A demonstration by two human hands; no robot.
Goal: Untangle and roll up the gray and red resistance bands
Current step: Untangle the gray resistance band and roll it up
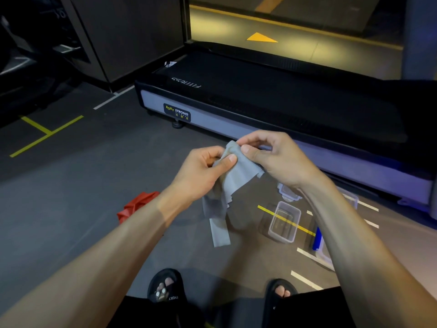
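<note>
Above the dark gym floor (82,185), in front of my knees, I have the gray resistance band (233,178) held up between both hands. My left hand (201,171) grips it from the left side, thumb pressed flat across the fabric and the fingers curled behind it. My right hand (272,159) pinches the band's top edge between thumb and forefinger, the other fingers bent loosely above. Between the two grips the band is bunched and folded; below them it hangs down in crumpled layers, with one flat strip dangling lowest, and I cannot tell whether that end touches the floor. The red resistance band (136,205) lies in a heap on the floor to the left, partly hidden behind my left forearm and well apart from the gray one. To the right, a clear plastic container (285,221) stands open on the floor over a yellow line, with a clear lid (287,191) just beyond it. Ahead runs the end of a treadmill (272,110). My feet in black sandals (165,287) show at the bottom edge.
</note>
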